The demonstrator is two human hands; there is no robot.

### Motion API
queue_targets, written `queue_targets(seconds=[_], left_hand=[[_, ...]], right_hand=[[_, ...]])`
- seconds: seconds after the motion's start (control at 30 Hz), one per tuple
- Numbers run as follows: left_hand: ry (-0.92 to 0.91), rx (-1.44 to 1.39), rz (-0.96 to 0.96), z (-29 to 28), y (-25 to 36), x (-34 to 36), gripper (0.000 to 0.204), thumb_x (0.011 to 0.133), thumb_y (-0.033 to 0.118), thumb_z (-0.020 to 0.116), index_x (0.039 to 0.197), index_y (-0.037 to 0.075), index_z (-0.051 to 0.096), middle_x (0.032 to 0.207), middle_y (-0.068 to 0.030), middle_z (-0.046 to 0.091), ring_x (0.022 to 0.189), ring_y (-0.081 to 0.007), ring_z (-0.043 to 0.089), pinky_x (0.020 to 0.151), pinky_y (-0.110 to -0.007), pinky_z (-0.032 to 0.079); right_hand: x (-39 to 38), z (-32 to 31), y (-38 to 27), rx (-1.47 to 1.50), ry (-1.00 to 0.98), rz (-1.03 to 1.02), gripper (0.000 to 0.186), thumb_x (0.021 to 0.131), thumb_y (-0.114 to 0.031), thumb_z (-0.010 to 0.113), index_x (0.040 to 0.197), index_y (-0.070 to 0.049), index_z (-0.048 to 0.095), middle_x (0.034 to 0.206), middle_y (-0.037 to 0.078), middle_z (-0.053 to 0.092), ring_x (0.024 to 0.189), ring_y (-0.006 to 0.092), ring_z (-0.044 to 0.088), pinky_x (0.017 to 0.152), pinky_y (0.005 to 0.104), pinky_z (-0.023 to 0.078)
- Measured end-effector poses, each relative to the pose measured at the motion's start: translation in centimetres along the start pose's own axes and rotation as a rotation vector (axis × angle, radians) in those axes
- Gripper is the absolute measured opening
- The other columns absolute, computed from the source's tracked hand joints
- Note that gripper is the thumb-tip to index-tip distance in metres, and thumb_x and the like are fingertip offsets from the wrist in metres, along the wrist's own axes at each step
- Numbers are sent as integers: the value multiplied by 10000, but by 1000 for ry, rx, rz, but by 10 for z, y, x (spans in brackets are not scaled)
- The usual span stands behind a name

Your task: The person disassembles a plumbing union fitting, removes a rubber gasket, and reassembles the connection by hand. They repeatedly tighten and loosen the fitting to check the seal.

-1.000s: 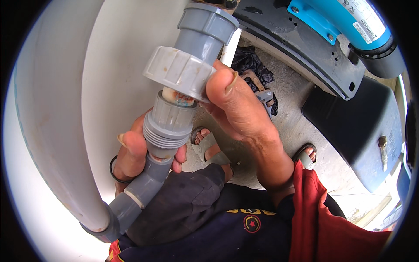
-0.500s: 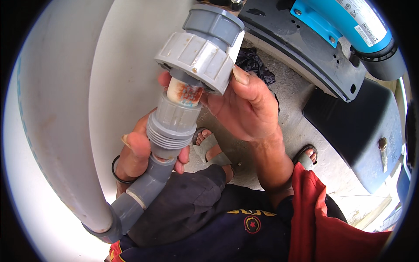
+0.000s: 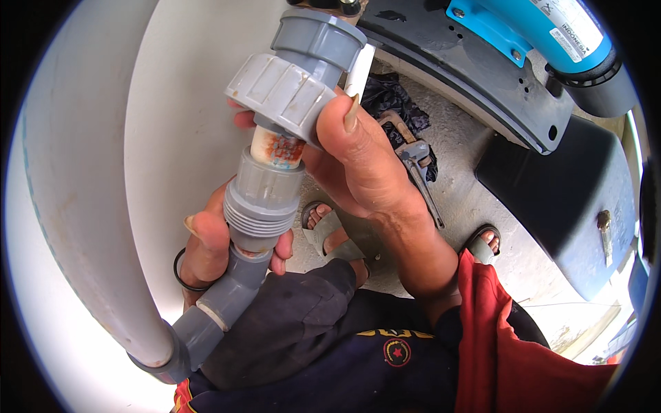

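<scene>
My right hand (image 3: 365, 162) is closed on a light grey ribbed union nut (image 3: 279, 89), thumb along its right side, fingertips showing behind it at left. Above the nut is a grey hexagonal fitting (image 3: 317, 38). Below it a white pipe end (image 3: 274, 146) with rust-coloured and bluish stains enters a threaded grey fitting (image 3: 260, 199). My left hand (image 3: 210, 244) wraps that fitting's lower part from behind, where it joins a grey elbow pipe (image 3: 227, 303).
A large grey pipe (image 3: 82, 172) rises at left. A pipe wrench (image 3: 413, 155) and black plastic bag (image 3: 389, 93) lie on the concrete floor near my sandalled feet. Upper right are a dark metal plate (image 3: 468, 82) and blue cylinder (image 3: 564, 38); below, a black plastic object (image 3: 537, 186).
The union nut rose and tilted, exposing more stained pipe, then shifted slightly left with my right hand. My left hand has barely moved; the wrench shows again.
</scene>
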State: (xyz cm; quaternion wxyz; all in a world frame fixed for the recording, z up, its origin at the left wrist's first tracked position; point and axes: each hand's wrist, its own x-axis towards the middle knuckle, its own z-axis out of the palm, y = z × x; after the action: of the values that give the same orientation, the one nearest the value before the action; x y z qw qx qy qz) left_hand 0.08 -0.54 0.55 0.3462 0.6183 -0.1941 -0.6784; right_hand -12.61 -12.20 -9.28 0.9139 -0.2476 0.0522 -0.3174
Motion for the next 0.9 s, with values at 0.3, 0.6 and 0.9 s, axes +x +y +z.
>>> queue_targets(seconds=[0.3,0.6,0.9], left_hand=[[-40,29,5,-3,0,2,1208,546,925,464,1206,-85,411,818,-131,647,637,-148,657,595,-279,586],[-47,28,5,-3,0,2,1195,543,925,464,1183,-85,428,812,-134,647,636,-151,660,583,-279,585],[-29,9,4,-2,-1,1,1177,547,922,471,1165,-78,447,796,-132,647,617,-160,662,570,-275,579]], right_hand=[[-5,-7,-4,331,-147,30,813,934,-585,522,1438,35,375,1350,159,541,1276,283,500,1093,426,351],[-14,-1,-3,-4,76,-21,772,936,-595,544,1392,20,443,1263,150,581,1215,230,514,1079,372,358],[-12,-4,-6,-101,34,65,906,819,-763,554,1292,9,535,1108,146,647,1125,242,582,993,399,440]])
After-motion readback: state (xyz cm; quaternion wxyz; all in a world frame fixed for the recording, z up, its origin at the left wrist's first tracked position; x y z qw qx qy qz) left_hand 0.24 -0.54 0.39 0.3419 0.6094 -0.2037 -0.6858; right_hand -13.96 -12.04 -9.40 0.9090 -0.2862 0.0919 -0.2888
